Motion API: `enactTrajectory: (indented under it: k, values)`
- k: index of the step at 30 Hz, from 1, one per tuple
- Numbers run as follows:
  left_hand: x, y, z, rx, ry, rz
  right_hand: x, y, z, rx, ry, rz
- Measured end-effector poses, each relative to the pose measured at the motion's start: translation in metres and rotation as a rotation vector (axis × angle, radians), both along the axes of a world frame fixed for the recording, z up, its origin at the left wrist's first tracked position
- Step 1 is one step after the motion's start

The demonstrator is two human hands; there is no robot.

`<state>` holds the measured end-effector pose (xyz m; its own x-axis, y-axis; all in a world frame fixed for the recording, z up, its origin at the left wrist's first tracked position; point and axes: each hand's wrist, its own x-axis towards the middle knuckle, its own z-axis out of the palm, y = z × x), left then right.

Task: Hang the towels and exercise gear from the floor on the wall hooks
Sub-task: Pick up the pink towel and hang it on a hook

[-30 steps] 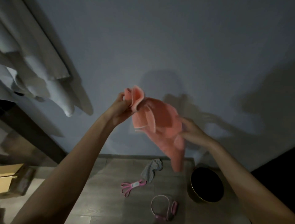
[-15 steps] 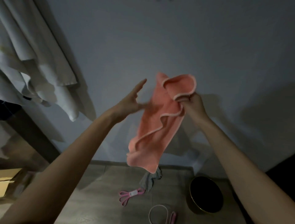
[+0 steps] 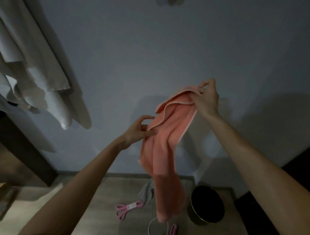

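Observation:
A salmon-pink towel [image 3: 164, 151] hangs in front of the grey wall, held up between both hands. My right hand [image 3: 207, 99] pinches its top corner at the upper right. My left hand [image 3: 139, 130] grips the towel's left edge lower down. The rest of the towel droops toward the floor. On the floor below lie a grey cloth [image 3: 146, 192], a pink resistance band [image 3: 129, 208] and a pink-handled skipping rope [image 3: 169, 229], partly hidden by the towel. Wall hooks [image 3: 169, 1] barely show at the top edge.
White fabric [image 3: 33, 70] hangs on the wall at the upper left. A round black bin with a gold rim [image 3: 207, 206] stands on the wooden floor at the right. Dark furniture [image 3: 293, 192] fills the right edge, and a dark door frame [image 3: 21, 151] the left.
My right hand has moved right and slightly down with the towel's corner. My left hand, open half a second ago, has closed on the towel's left edge. The towel has unfolded longer.

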<state>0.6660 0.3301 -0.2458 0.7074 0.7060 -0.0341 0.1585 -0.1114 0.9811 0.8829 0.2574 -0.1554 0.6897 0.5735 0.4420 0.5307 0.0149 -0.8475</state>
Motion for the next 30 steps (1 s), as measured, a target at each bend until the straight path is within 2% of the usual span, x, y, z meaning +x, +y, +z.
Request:
enactTrajectory:
  k: [3,6,8,10,13,15,18,21,25,30]
  values:
    - [-0.010,0.008,0.008,0.041,-0.019,0.035,0.017,-0.007,-0.016,-0.037,-0.024,-0.044]
    - [-0.013,0.014,0.018,0.177,-0.029,0.144,0.023,-0.009,-0.031,-0.207,0.066,-0.004]
    - [-0.008,0.013,0.029,0.278,-0.030,0.195,0.015,-0.011,-0.034,-0.298,0.032,0.140]
    - [0.002,0.011,0.043,0.345,-0.072,0.203,-0.002,-0.016,-0.032,-0.334,-0.023,0.391]
    - [0.017,0.007,0.061,0.451,-0.084,0.129,-0.027,-0.021,-0.033,-0.356,-0.065,0.620]
    - [0.024,0.004,0.069,0.551,-0.067,0.068,-0.032,-0.020,-0.038,-0.313,-0.116,0.599]
    - [0.022,0.003,0.073,0.617,-0.059,0.112,-0.031,-0.019,-0.034,-0.218,-0.078,0.531]
    - [0.009,0.012,0.063,0.688,0.109,0.112,-0.025,-0.017,-0.018,-0.092,-0.099,0.401]
    - [-0.011,0.016,0.041,0.645,0.278,0.085,-0.018,-0.014,0.002,-0.014,-0.169,0.340]
    - [-0.037,0.024,0.016,0.561,0.308,0.244,-0.002,-0.011,0.005,0.098,-0.105,0.221]
